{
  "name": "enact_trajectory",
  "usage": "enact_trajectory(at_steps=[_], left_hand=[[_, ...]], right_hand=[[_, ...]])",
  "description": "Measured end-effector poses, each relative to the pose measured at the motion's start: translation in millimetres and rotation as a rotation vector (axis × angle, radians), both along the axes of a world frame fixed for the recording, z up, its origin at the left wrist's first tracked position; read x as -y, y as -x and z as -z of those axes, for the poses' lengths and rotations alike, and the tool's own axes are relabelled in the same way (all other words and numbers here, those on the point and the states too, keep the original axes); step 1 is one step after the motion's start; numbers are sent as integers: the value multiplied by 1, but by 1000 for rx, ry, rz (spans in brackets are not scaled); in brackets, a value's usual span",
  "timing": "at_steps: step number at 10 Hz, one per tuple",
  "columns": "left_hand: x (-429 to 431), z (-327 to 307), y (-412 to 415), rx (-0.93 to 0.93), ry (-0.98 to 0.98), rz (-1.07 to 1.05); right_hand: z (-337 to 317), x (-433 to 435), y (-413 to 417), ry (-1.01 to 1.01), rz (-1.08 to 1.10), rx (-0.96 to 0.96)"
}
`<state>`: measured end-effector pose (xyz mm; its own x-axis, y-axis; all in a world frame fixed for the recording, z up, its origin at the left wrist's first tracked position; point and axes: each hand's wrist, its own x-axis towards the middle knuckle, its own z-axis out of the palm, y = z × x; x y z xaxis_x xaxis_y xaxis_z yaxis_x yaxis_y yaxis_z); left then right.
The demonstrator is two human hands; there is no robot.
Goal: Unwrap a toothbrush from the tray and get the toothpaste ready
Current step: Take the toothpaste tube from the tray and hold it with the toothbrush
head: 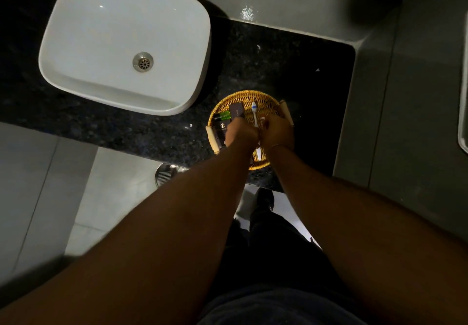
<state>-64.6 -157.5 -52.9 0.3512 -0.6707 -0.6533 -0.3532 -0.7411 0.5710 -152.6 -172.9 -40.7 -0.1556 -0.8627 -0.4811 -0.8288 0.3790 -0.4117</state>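
Note:
A round wicker tray (263, 96) sits on the dark counter to the right of the basin. A white toothbrush (254, 111) with blue bristles lies bare in it, head pointing away from me, its handle running under my hands. My left hand (240, 135) and my right hand (278, 132) are curled knuckle to knuckle above the tray's middle. A small pale and reddish item (263, 119) shows at my right fingertips; most of it is hidden. Whether my left fingers also grip it cannot be seen.
A small green bottle (224, 115), a brown packet (237, 110) and a dark box (222, 128) lie in the tray's left half. The white basin (76, 53) with its drain (143, 61) stands at the left. A grey wall ledge (367, 96) bounds the counter on the right.

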Motion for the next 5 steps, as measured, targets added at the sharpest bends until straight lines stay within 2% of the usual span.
enact_trajectory(at_steps=[2, 3, 4, 5], left_hand=[[-6, -5, 0, 30, 32, 32], [-11, -12, 0, 111, 90, 73], [-15, -23, -1, 210, 192, 128], [-31, -42, -9, 402, 250, 224]], right_hand=[[-3, -7, 3, 35, -62, -154], [-8, -10, 3, 50, -74, -184], [-13, -14, 1, 143, -79, -114], [-21, -23, 2, 236, -202, -106]])
